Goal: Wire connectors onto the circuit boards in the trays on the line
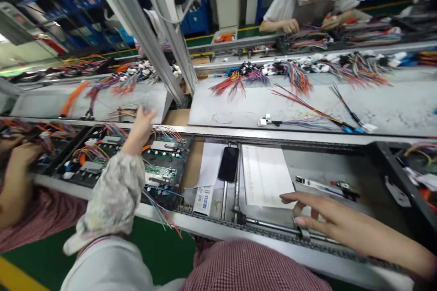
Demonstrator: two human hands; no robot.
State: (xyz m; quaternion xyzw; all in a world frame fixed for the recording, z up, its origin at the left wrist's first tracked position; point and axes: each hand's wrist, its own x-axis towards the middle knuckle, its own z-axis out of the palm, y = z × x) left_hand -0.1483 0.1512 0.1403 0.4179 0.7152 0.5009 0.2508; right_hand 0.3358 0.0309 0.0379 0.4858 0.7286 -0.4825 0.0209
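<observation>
My left hand (139, 128), in a floral sleeve cover, reaches over the far edge of a black tray (186, 163). Its fingers look apart and empty, though slightly blurred. Close to them, a few thin wires (126, 112) lie on the sloping grey panel (218, 111). Below that hand, the tray holds green circuit boards (164, 175) with coloured wires, some hanging over the front edge. My right hand (317, 213) hovers over the conveyor near the lower corner of a white paper sheet (268, 175). Its fingers are stretched out, with nothing visible in them.
A black phone (228, 164) and a white-and-blue box (204, 200) lie beside the conveyor rods. Wire bundles (297, 77) line the panel. A metal post (146, 32) rises at left. A co-worker's hands (23, 154) work at far left; another person (290, 9) sits opposite.
</observation>
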